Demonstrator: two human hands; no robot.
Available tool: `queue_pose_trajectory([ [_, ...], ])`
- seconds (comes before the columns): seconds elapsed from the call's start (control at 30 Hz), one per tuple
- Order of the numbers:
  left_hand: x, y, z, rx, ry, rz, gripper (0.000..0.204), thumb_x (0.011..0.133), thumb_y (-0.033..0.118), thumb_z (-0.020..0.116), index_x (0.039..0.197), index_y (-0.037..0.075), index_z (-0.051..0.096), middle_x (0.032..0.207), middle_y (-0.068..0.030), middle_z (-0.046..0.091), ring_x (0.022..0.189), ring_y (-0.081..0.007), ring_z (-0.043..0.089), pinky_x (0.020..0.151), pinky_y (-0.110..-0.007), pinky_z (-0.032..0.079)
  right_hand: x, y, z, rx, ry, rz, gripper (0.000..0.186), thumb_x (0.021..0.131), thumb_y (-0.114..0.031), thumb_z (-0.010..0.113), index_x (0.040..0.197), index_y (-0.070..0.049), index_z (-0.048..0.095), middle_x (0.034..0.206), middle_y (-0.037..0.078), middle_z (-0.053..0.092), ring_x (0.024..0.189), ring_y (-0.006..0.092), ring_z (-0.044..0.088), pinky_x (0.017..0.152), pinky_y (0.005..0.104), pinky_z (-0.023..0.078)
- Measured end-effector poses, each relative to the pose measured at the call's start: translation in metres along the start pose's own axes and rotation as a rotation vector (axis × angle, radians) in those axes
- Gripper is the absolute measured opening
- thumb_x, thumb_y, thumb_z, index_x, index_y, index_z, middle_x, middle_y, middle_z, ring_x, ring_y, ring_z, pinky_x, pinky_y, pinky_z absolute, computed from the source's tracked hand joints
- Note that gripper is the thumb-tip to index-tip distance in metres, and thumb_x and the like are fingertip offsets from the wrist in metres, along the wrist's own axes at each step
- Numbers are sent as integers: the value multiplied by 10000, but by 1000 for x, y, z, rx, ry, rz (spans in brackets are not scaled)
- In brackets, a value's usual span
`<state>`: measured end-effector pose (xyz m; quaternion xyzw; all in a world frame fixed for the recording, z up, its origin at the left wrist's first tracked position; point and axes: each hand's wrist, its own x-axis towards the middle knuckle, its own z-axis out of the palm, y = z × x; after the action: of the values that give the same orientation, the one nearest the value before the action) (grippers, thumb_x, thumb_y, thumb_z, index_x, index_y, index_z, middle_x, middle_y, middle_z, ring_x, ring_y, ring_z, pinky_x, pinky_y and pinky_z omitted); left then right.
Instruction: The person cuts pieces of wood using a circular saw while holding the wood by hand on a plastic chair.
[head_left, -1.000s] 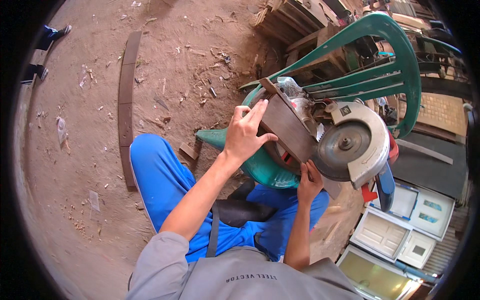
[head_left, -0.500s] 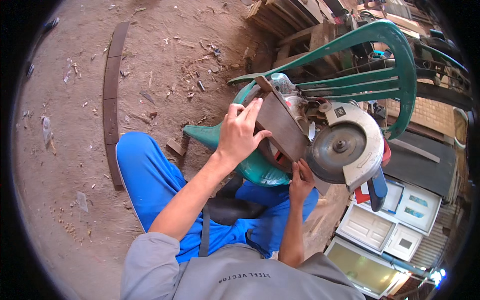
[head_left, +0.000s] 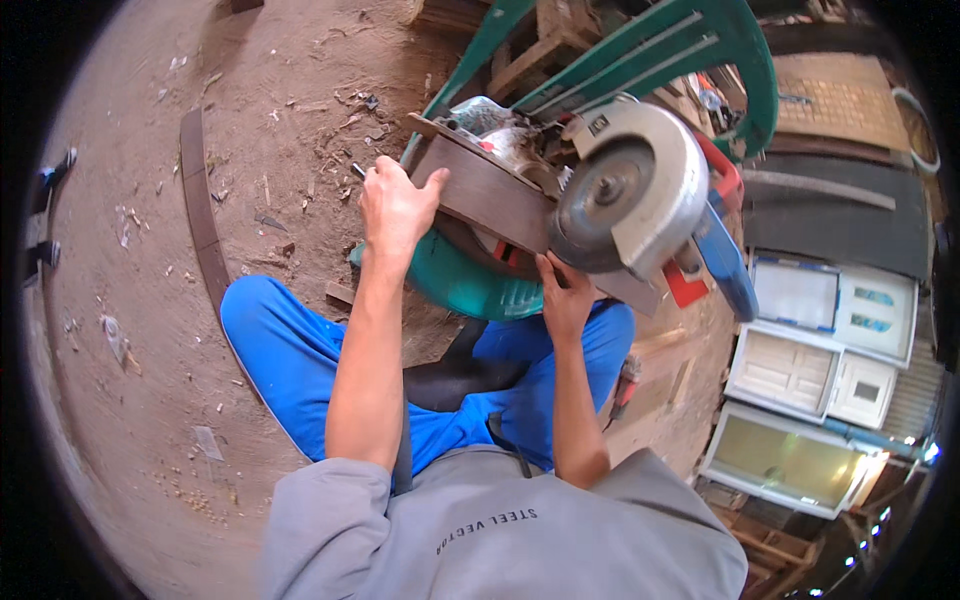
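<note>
A brown wooden board (head_left: pixel 485 198) lies slantwise on the base of a chop saw, which stands on a green plastic chair (head_left: pixel 480 290). My left hand (head_left: pixel 395 212) is closed at the board's left end, its thumb against the board's face. My right hand (head_left: pixel 568 295) pinches the board's lower right part, with fingertips close to the saw's round blade (head_left: pixel 605 190). A silver guard (head_left: pixel 672 190) covers part of that blade. The blue saw handle (head_left: pixel 730 265) points down at the right. Fingers of both hands are partly hidden.
A curved row of brown wooden strips (head_left: pixel 200 205) lies on the dirt floor at left, amid scraps. A small wood block (head_left: pixel 340 292) sits by my knee. A red-and-grey power tool (head_left: pixel 625 388) lies right of my leg. White door panels (head_left: pixel 785 370) stand at right.
My view has shifted, so the saw and chair appear higher and further left. My left hand's spread fingers have left the board's face and closed at its left end. The right hand keeps its place.
</note>
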<state>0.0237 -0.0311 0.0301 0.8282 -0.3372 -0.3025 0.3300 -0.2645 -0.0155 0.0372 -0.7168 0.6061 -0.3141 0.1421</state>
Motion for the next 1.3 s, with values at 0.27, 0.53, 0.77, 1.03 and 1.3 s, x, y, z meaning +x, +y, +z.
queue_pose_trajectory([
  [0.27,-2,6,1,107,99,103,634,842,488,825,1142,-49,670,1118,-281,713,1101,-434,680,971,-494,534,0,93,-68,159,403,144,340,905,-168,798,1205,-20,736,1246,147,716,1139,246,672,988,372,509],
  [0.53,15,-4,4,135,54,121,502,860,455,808,1125,29,794,1057,-223,775,1031,-378,743,951,-450,565,25,237,-167,48,109,804,786,941,-599,643,1346,74,638,1281,282,691,1231,409,648,1080,454,468],
  [0.77,56,-54,-36,23,114,103,494,895,366,838,1158,-45,763,935,-129,791,788,-146,746,667,-283,610,26,182,-135,-169,89,711,713,935,-600,635,1275,23,701,1195,281,725,1180,415,677,1009,468,500],
  [1.03,43,-28,-43,-259,-123,-55,560,898,346,849,1215,-56,622,1148,-142,723,935,-230,738,744,-354,646,17,162,-134,-145,117,605,685,927,-594,645,1202,29,712,1156,293,728,1153,450,680,992,474,511],
  [1.3,52,-48,-32,-485,-174,-19,557,868,330,880,1195,-54,642,1065,-191,748,930,-215,742,742,-330,632,60,48,-225,81,472,225,497,1070,-396,589,1310,30,675,1276,149,707,1170,265,654,1026,367,481],
])
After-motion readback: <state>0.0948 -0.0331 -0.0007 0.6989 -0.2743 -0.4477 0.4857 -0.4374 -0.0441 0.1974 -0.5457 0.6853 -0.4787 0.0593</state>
